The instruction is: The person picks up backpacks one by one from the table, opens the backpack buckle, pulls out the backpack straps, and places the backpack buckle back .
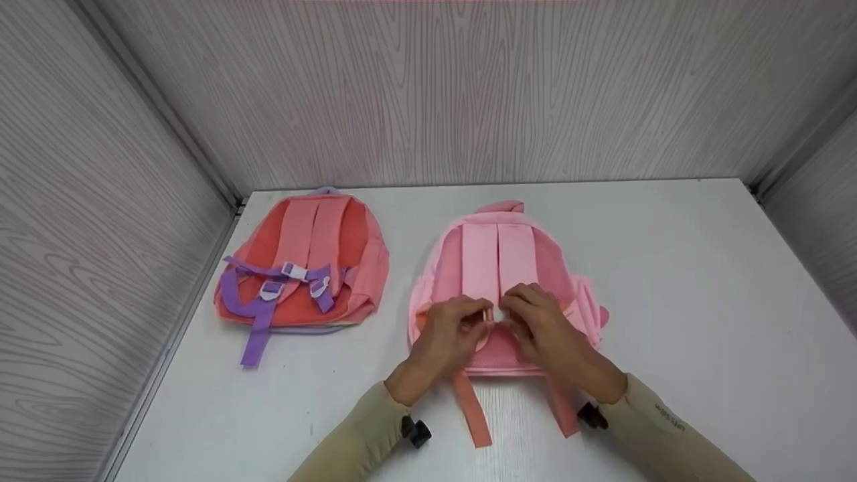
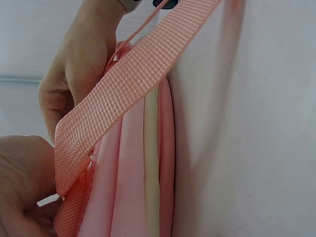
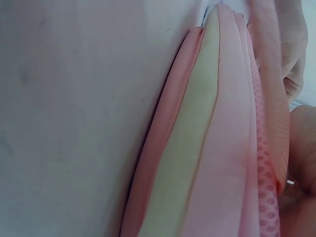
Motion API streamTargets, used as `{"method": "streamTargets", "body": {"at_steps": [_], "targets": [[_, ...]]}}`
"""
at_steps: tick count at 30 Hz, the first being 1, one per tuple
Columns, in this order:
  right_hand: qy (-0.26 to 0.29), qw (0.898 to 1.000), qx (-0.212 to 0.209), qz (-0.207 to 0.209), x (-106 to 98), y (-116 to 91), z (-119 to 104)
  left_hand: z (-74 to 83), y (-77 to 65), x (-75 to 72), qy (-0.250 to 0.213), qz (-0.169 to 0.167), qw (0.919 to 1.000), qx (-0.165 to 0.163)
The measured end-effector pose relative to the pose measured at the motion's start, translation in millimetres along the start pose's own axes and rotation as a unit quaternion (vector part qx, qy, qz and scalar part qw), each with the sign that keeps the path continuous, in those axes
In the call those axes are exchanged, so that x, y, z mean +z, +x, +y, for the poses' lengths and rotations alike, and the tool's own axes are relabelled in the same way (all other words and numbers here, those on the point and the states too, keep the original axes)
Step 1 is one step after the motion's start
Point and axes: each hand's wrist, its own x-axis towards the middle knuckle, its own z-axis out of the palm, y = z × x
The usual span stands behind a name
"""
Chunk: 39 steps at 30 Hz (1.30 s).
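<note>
A pink backpack [image 1: 549, 258] lies back side up in the middle of the table, its two padded shoulder straps [image 1: 480, 261] side by side. My left hand [image 1: 442, 338] bends over its lower left, thumb and fingers pinching a small whitish buckle piece [image 1: 489, 314]. Opposite it, my right hand [image 1: 552, 338] curls its fingers in a pinch, fingertips close to the left ones; what they hold is mostly hidden. Two salmon webbing ends [image 1: 474, 415] hang toward me past the bag's bottom. In the left wrist view, one webbing strap [image 2: 123, 86] crosses before the hands.
At the left of the white table [image 1: 683, 281] lies a second backpack [image 1: 371, 268], coral with purple webbing [image 1: 258, 335] and white buckles [image 1: 271, 289]. Grey wood-grain panels [image 1: 469, 94] stand at the back and both sides.
</note>
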Motion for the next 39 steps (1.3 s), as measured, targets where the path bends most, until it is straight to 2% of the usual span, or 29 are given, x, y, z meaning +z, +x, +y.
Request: {"method": "streamTargets", "body": {"at_steps": [8,21,30,39], "targets": [[0.014,1.000,-0.003,0.004,1.0,1.8,1.6,1.7,-2.0,-2.2,-0.019,-0.009,0.9995,-0.025],[0.019,1.000,0.011,-0.010,-2.4,0.3,1.3,3.6,-1.3,-4.9,-0.021,-0.015,0.9990,-0.035],[0.029,0.999,0.011,-0.008,-3.3,0.1,2.2,2.5,0.0,-6.2,-0.026,-0.018,0.9988,-0.038],[0.031,0.999,0.012,-0.001,-2.6,-1.4,0.6,0.5,1.1,-5.2,-0.040,-0.010,0.9988,-0.026]]}}
